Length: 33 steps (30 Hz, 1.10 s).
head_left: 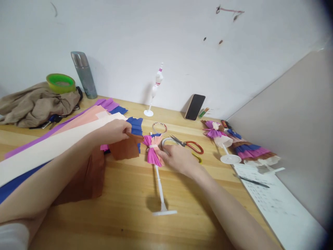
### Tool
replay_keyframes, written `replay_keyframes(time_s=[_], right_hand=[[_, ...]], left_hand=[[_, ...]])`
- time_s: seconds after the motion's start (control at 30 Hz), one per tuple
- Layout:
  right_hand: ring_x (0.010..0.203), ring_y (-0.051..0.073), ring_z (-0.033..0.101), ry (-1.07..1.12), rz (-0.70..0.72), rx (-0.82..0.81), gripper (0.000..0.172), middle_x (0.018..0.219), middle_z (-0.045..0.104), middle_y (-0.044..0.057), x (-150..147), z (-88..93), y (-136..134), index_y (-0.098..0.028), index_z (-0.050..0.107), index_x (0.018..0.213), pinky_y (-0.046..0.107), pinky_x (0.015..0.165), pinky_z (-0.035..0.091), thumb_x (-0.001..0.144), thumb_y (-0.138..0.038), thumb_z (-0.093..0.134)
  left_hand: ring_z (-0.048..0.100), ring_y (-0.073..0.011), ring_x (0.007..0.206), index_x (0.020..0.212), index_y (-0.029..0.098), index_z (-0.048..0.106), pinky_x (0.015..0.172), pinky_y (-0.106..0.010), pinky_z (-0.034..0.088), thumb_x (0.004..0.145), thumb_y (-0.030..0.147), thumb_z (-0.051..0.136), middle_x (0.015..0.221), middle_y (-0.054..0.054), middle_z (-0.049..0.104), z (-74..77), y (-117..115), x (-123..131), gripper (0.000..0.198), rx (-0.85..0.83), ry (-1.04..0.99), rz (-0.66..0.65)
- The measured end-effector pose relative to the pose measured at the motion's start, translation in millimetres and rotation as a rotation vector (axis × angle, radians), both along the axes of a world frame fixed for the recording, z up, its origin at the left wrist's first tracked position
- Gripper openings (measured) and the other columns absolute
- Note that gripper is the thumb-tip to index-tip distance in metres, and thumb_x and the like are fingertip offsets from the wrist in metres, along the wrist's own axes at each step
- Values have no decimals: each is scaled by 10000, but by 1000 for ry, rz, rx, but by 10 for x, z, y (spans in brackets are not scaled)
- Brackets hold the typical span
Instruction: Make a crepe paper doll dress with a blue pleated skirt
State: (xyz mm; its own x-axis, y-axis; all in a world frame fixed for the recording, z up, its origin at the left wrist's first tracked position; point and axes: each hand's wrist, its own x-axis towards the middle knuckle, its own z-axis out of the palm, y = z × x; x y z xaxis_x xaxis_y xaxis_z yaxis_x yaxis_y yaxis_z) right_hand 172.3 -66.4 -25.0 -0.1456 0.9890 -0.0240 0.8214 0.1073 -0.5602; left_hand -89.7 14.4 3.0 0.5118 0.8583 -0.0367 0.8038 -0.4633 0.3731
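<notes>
In the head view, my left hand point(117, 131) pinches a piece of brown crepe paper point(126, 149) by its upper edge. The paper's right end reaches the small dress form's bodice. My right hand point(179, 158) is closed on the side of that dress form point(160, 187), which lies tilted with its white stand and round base toward me. Pleated magenta and peach crepe paper point(153, 158) wraps its body, gathered at the waist by a pale band. Beyond my right hand lie scissors with red handles point(195, 147). The right fingertips are partly hidden behind the paper.
Long crepe paper strips point(78, 133) spread across the left. A bare white dress form point(156, 85) stands at the wall, a phone point(195, 107) leaning nearby. Dressed forms point(252, 151), a pen point(253, 181) and a paper sheet point(283, 205) are at right; a flask point(84, 76) is back left.
</notes>
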Motion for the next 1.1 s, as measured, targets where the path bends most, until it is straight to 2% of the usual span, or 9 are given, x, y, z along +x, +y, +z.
replay_keyframes(time_s=[0.1,0.17,0.23,0.3,0.37,0.43,0.67,0.87,1.1], right_hand=[[693,207,616,89,72,57,325,795,688,69,-48,132,-92,-187,694,991,314,637,429,852,-465,598],[922,229,646,377,169,13,521,1116,681,107,-121,128,-139,-188,578,1271,343,769,484,807,-417,641],[994,224,639,656,265,-73,659,1202,653,109,-195,64,-155,-193,498,1347,352,823,503,753,-404,691],[841,192,658,807,281,-153,552,1006,711,74,-235,-18,-136,-185,587,1211,326,750,517,721,-395,730],[628,146,614,835,205,-196,315,728,688,22,-228,-75,-98,-169,665,888,281,616,495,698,-403,757],[548,122,567,848,121,-172,292,616,641,-3,-195,-82,-65,-173,626,688,266,565,474,673,-422,778],[991,210,659,1060,90,-64,497,1083,719,57,-209,23,-107,-237,660,1113,361,884,518,664,-391,809],[518,127,545,1114,-145,-76,249,617,645,-1,-131,-19,-39,-175,687,749,278,524,459,627,-357,805],[694,135,626,1155,-221,15,315,817,712,21,35,34,78,-182,701,847,235,602,490,564,-242,826]], left_hand=[[473,-126,600,704,191,542,543,-238,292,710,247,564,648,29,544,164,-114,59,60,-161,-247,-62],[422,-103,530,710,190,523,511,-228,266,720,284,593,584,52,481,237,-225,160,117,-346,-445,-70],[446,-101,525,716,182,535,507,-224,298,716,343,632,606,44,525,257,-328,284,188,-467,-632,-17],[481,-106,534,693,180,514,504,-220,327,662,367,685,616,42,542,224,-389,391,256,-533,-787,62],[526,-119,567,715,173,523,521,-220,364,619,358,725,639,35,571,154,-401,453,290,-576,-884,135],[577,-144,611,751,163,538,545,-232,407,605,366,748,689,7,624,77,-382,472,326,-631,-961,183],[555,-116,559,706,168,570,548,-222,409,616,292,728,609,39,606,-35,-459,553,220,-572,-927,88],[663,-202,756,851,146,722,660,-271,480,613,236,737,764,-10,721,-53,-549,596,255,-675,-698,-100],[677,-216,733,751,131,697,617,-275,499,648,250,708,764,-52,731,-32,-423,435,158,-792,-639,-58]])
